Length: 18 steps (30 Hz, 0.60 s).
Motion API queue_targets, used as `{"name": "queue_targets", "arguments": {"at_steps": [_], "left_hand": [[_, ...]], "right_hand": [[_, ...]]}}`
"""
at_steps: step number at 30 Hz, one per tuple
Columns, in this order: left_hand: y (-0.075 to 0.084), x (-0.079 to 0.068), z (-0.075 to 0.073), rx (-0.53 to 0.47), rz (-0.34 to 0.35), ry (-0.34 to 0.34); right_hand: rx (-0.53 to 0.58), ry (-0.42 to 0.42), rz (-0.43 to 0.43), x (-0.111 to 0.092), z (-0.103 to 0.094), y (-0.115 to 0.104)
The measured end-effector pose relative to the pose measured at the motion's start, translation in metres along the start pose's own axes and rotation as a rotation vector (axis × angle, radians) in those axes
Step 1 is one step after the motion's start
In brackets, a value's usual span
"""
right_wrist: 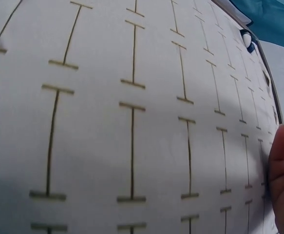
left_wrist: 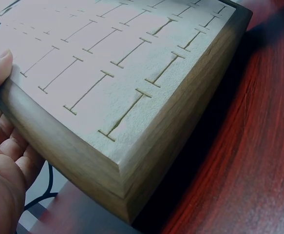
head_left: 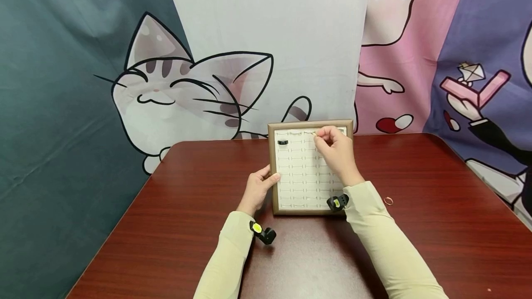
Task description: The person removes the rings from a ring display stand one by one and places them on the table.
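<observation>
A ring display board (head_left: 299, 176), with a brown wooden frame and a white slotted pad, stands tilted up on the table. My left hand (head_left: 256, 189) grips its left edge, thumb on the front of the frame and fingers behind; the left wrist view shows this hand (left_wrist: 5, 161) too. Near the top of the pad, my right hand (head_left: 338, 153) pinches a small gold-coloured ring (head_left: 315, 134), mostly hidden by the fingertips. A black ring (head_left: 283, 142) sits in a slot at the upper left of the pad. In the right wrist view, the right hand (right_wrist: 283, 175) is only partly visible.
Another thin gold-coloured ring (head_left: 388, 201) lies on the reddish-brown table (head_left: 187, 188), right of the board and close to my right sleeve. A cartoon-printed cloth (head_left: 316, 36) hangs behind the table's far edge.
</observation>
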State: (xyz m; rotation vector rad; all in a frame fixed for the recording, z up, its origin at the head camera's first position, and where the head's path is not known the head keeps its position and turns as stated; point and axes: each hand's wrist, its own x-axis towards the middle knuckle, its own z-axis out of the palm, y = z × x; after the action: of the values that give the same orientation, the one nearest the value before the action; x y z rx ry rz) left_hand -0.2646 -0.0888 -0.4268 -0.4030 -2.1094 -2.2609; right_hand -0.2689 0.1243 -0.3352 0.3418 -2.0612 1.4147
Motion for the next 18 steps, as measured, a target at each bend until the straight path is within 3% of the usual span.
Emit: {"name": "queue_targets", "arguments": {"at_steps": [5, 10, 18], "left_hand": [[0.001, 0.0, 0.0, -0.012, 0.001, -0.009], [0.018, -0.008, 0.005, -0.008, 0.013, -0.007], [0.025, -0.012, 0.007, 0.0, -0.004, 0.0]], "right_hand": [[0.034, -0.038, 0.053, -0.007, -0.012, 0.002], [-0.017, -0.056, 0.102, -0.02, -0.026, -0.014], [-0.104, -0.067, 0.045, -0.04, -0.05, 0.009]]}}
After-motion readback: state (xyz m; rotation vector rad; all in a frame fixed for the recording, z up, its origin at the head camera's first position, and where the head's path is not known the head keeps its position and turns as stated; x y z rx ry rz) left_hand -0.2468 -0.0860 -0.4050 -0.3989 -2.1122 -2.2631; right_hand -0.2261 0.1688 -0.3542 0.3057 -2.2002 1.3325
